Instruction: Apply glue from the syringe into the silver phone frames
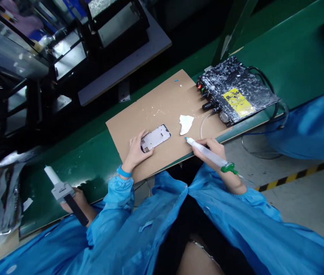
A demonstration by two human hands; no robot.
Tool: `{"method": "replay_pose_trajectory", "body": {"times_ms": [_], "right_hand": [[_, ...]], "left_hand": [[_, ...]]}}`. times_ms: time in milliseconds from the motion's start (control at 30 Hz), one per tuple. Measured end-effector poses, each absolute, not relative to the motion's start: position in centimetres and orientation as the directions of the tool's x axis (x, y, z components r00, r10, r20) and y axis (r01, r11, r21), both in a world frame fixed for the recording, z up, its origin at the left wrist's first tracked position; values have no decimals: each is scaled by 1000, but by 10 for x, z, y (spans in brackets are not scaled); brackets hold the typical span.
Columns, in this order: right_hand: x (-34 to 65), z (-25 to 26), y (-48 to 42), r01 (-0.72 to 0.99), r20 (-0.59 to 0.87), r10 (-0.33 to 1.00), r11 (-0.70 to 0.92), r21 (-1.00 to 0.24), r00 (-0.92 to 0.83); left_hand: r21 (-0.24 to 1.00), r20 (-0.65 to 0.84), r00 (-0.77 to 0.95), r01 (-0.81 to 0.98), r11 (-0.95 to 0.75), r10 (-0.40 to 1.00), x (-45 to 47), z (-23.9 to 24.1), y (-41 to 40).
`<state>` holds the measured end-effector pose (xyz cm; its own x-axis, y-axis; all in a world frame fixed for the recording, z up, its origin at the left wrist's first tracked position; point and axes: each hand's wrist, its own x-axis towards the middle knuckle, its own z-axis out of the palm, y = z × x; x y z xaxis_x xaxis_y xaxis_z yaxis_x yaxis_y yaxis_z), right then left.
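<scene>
A silver phone frame [156, 138] lies on a brown cardboard sheet [162, 105] on the green bench. My left hand [136, 151] rests on the frame's near end, with the fingers curled round its edge. My right hand [211, 149] is closed round a clear glue syringe [207, 152] with a green end cap. The syringe tip points toward a crumpled white wipe [186, 123] just right of the frame.
A black dispenser box [236, 93] with a yellow label, spattered white, sits at the sheet's right end, and a thin tube runs from it. To the left, another person's hand [77, 202] holds a white glue tool [61, 189]. Dark racks stand behind the bench.
</scene>
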<state>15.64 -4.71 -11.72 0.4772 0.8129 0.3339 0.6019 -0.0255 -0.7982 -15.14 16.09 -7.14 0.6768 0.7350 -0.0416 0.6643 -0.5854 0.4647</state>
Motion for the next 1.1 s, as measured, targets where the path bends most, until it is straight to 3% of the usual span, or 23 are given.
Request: {"method": "replay_pose_trajectory", "body": {"times_ms": [133, 300, 367, 467, 567, 733, 933, 1100], "right_hand": [[154, -107, -53, 528, 281, 772, -82, -845, 570], [151, -98, -60, 461, 238, 728, -121, -879, 644], [148, -98, -58, 466, 263, 719, -94, -880, 643], [141, -97, -45, 488, 327, 702, -34, -872, 633], [131, -91, -23, 459, 355, 720, 56, -887, 597], [115, -84, 29, 379, 265, 848, 83, -922, 458], [96, -109, 67, 260, 113, 935, 23, -965, 335], [89, -125, 63, 254, 132, 916, 35, -966, 378]], "left_hand": [[439, -35, 678, 670, -598, 734, -160, -64, 168], [179, -73, 356, 924, -339, 932, -147, -58, 148], [145, -108, 357, 929, -341, 928, -137, -58, 144], [241, -117, 446, 879, -411, 887, -127, -61, 152], [416, -105, 524, 795, -441, 845, -126, -66, 173], [696, -50, 717, 524, -491, 695, -134, -78, 201], [755, 77, 721, 408, -513, 688, -136, -93, 200], [746, 151, 694, 388, -542, 704, -134, -101, 195]]}}
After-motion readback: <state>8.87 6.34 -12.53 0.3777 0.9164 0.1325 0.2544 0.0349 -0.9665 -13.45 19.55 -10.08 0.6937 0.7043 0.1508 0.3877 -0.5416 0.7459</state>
